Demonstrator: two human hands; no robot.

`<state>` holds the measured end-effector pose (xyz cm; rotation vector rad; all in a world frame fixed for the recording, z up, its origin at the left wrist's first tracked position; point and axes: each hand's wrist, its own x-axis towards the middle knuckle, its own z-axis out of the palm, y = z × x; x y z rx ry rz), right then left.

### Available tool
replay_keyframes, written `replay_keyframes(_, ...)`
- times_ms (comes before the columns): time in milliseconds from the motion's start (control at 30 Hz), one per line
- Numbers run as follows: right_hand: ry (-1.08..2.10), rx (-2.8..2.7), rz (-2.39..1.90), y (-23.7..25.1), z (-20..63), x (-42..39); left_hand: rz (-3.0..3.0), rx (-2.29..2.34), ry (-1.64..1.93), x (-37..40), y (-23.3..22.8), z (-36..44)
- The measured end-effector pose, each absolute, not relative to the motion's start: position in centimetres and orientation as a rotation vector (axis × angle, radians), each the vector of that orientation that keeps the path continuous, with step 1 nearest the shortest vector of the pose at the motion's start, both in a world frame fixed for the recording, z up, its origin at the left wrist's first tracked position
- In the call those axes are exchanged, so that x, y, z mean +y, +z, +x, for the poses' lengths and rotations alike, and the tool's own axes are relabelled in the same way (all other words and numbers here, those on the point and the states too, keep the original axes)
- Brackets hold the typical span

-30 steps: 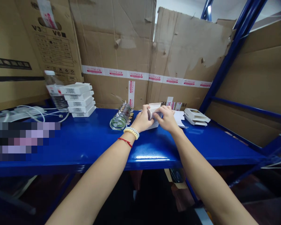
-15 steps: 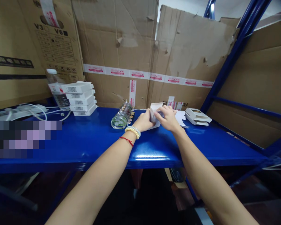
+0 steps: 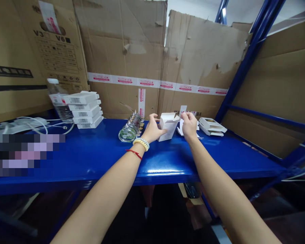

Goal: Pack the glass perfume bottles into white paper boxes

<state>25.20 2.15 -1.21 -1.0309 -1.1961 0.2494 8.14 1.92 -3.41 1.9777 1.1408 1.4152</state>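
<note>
A small white carton (image 3: 167, 130) stands upright on the blue shelf with its top flaps raised. My left hand (image 3: 153, 129) is at its left side, thumb across the front face and the other fingers curved by the left edge, holding it loosely. Just right of the carton, my right hand (image 3: 189, 124) is closed, thumb and fingertips pinched near the flap; whatever they hold is hidden. Left of my left hand, a row of glass bottles (image 3: 128, 133) with greenish contents and metallic tops lies on the shelf. Flat white card pieces (image 3: 180, 130) lie partly behind my right hand.
White barcoded boxes (image 3: 85, 113) are stacked at left, beside a clear plastic bottle (image 3: 58, 101) and white cables (image 3: 43, 123). Open white cartons (image 3: 211, 126) lie at right. Cardboard sheets (image 3: 124, 44) wall off the back; blue shelf posts (image 3: 240, 67) stand at right.
My right hand has come off the carton's top and moved slightly right. My left hand's grip has loosened and opened out, and the carton now shows upright between my hands.
</note>
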Motion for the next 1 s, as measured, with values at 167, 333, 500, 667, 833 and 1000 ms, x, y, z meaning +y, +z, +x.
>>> replay_keyframes(167,0.774,-1.136,-1.013,-1.3,25.2,2.7,1.977,1.041,1.547,2.3,-3.4,8.0)
replay_keyframes(333,0.735,-1.22,-0.957,-1.4,24.7,2.1,2.003,1.02,1.553,2.5,-3.5,7.8)
replay_keyframes(500,0.675,-1.301,-0.976,-1.6,24.5,2.1,2.009,1.003,1.511,2.4,-3.4,8.0)
replay_keyframes(667,0.694,-1.258,-0.923,-1.6,24.5,2.1,2.008,0.994,1.515,2.6,-3.5,7.9)
replay_keyframes(833,0.714,-1.296,-0.848,-1.2,24.3,1.5,1.999,0.884,1.499,2.3,-3.5,8.0)
replay_keyframes(1000,0.661,-1.296,-0.82,-1.3,24.3,1.4,1.903,0.852,1.517,2.3,-3.5,8.1)
